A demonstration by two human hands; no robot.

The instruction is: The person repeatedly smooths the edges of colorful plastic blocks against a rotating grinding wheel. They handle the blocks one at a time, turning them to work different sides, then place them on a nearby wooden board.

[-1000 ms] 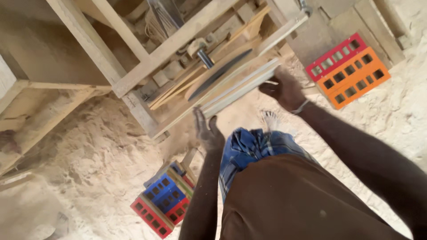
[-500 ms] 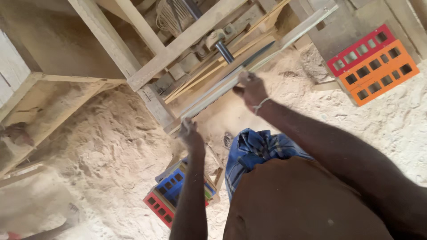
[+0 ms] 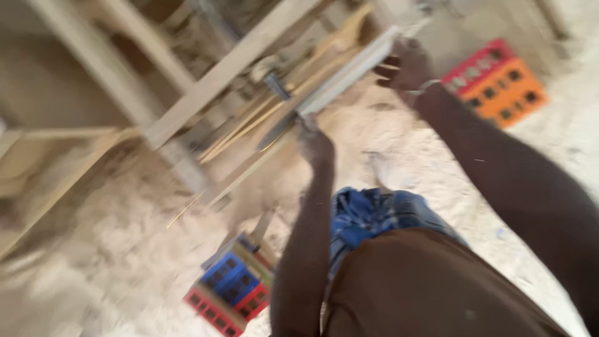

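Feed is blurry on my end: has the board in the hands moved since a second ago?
Yes. The pale board, held by the left hand and right hand, has slid farther along the wooden frame, away from the orange crate.

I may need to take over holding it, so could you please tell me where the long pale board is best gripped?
Probably at its two ends, from the near side. The board is long, thin and slanted, so one grip would likely let it swing. The left hand holds the lower end, the right hand the upper. The blurred picture hides the finger placement.
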